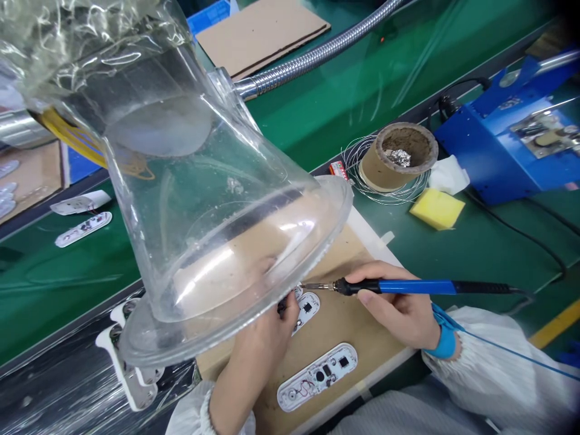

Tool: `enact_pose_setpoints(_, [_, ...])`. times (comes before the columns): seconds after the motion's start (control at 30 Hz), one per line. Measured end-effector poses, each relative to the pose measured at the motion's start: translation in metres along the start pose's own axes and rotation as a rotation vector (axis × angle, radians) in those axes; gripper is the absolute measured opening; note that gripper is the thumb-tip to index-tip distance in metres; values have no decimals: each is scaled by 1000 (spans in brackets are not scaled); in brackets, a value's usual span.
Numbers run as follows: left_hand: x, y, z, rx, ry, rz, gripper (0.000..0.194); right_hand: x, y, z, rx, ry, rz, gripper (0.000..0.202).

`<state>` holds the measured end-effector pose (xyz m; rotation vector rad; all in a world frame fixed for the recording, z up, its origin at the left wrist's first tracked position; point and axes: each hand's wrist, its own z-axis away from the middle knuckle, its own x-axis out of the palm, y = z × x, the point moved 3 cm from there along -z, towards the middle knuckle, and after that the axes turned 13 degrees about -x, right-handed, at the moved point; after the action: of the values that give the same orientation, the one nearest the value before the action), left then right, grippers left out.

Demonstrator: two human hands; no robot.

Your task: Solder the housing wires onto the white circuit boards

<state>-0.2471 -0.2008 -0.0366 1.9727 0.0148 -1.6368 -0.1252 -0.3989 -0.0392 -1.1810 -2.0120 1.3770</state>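
My right hand (401,308) grips a soldering iron (414,286) with a blue and black handle, its tip pointing left at a small white part (298,291). Close to that tip, the fingers of my left hand (267,338) are pinched together; what they hold is hidden, and some fingers show only through the clear hood. Beside them lies a white oval housing (308,308) with electronics. Nearer to me, a second white oval housing (319,376) with a circuit board and thin red wires rests on the cardboard mat (347,326).
A clear plastic fume hood (199,181) hangs over the work from a flexible metal arm (317,54). At right are a brown pot (378,166), coiled solder wire (356,160), a yellow sponge (437,208) and a blue machine (489,145). White housings (120,362) lie at left.
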Motion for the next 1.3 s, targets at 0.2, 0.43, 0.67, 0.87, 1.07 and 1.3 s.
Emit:
enact_pose_setpoints(0.2, [-3, -4, 0, -30, -57, 131, 16, 0, 2, 2, 15, 21, -10, 25])
enact_pose_setpoints(0.43, [-3, -12, 1, -90, -119, 303, 17, -1, 7, 7, 48, 57, -25, 25])
enact_pose_setpoints(0.67, [-3, -15, 1, -112, -135, 337, 15, -1, 8, 8, 63, 60, -34, 25])
enact_pose_setpoints(0.87, [-3, -11, -2, -112, -138, 342, 19, -1, 8, 8, 71, 55, -39, 25])
enact_pose_setpoints(1.07, [0, -12, 0, -109, -50, 230, 20, 0, 7, 7, 66, 56, -42, 25])
enact_pose_setpoints(1.3, [7, -16, 8, -151, -28, 190, 8, 3, 3, -1, 49, 46, 4, 21])
